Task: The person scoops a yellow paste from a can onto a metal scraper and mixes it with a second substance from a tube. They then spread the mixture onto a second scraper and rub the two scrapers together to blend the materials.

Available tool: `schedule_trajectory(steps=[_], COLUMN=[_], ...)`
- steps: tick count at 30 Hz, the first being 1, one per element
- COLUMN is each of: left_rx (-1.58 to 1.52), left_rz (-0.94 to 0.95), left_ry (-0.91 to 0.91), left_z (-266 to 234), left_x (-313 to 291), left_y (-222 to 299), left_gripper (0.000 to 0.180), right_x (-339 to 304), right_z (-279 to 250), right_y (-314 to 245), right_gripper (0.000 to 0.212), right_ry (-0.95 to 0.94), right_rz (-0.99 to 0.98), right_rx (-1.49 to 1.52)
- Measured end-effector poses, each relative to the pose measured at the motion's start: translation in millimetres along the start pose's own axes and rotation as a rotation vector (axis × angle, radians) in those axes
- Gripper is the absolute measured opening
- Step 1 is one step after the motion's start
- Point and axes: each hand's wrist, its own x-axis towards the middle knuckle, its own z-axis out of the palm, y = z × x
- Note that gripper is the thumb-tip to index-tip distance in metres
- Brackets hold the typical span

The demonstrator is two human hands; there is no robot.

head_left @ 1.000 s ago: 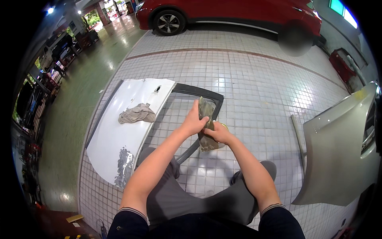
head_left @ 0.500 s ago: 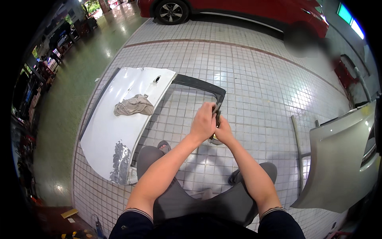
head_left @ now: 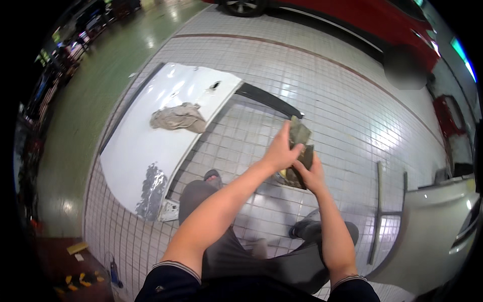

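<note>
Both hands are in front of me, over the window opening of a white car door (head_left: 146, 136) lying on the tiles. Fingers and thumb of my left hand (head_left: 283, 151) are closed on an olive-grey sheet (head_left: 300, 132) that looks like sandpaper. My right hand (head_left: 314, 173) grips a darker brown-grey part (head_left: 305, 155) just below it; whether this is the same sheet or a second one I cannot tell. Behind the hands, a small yellow thing is mostly hidden. A crumpled beige cloth (head_left: 178, 118) rests on the door, which has a dark scraped patch (head_left: 151, 189) near its lower corner.
The door's black window frame (head_left: 269, 99) reaches toward my hands. A silver-beige car panel (head_left: 437, 236) and a metal stand (head_left: 378, 216) are at the right. A red car (head_left: 342, 22) stands at the back. At lower left is a dark brown surface (head_left: 55, 256).
My hands have turned the sheet from nearly edge-on so its faces show, and spread slightly apart. The whole view has shifted and tilted a little; the door and cloth stay put.
</note>
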Motion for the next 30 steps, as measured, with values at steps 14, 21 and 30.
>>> schedule_trajectory(steps=[14,21,30], left_rx=[0.136,0.164,0.138], left_rz=[0.074,0.097,0.013], left_ry=[-0.029,0.012,-0.012], left_z=[-8,9,8], left_x=[-13,-7,-19], left_y=[-42,-39,-53], left_gripper=[0.075,0.071,0.071], right_x=[-5,5,0], right_z=[27,35,37], right_y=[50,53,57], right_gripper=[0.045,0.047,0.044], right_ry=[-0.161,-0.08,-0.084], right_rz=[0.195,0.163,0.295], right_rx=[-0.011,0.232,0.427])
